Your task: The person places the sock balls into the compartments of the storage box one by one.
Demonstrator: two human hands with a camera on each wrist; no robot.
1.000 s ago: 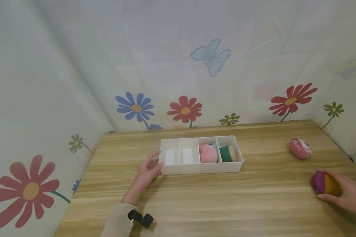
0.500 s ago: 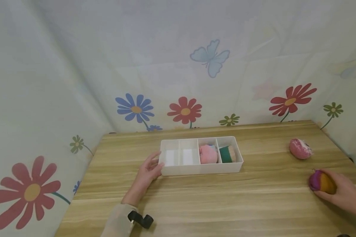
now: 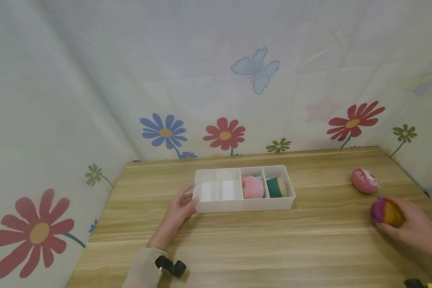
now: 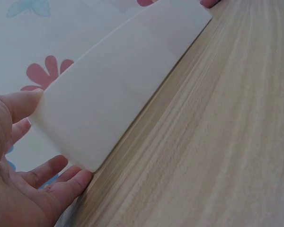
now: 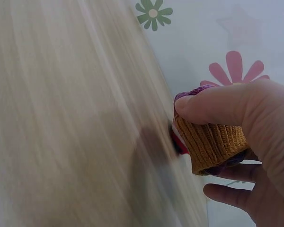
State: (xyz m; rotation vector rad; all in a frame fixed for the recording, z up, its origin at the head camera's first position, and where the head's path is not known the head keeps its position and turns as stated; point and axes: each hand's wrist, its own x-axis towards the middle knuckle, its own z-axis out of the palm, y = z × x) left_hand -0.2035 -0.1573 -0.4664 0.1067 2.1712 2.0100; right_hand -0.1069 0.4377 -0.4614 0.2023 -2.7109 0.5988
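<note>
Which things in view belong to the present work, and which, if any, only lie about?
Probably the work:
purple-mustard bundle, in the right hand
white box, touched by the left hand
pink bundle, green bundle inside
pink-white bundle, perhaps

Just surroundings:
flowered backdrop, wooden table

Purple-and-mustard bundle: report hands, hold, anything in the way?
Right hand gripping purple-and-mustard bundle. Left hand touching left end of white box. Pink-and-white bundle beyond, off the straight line to the box.
</note>
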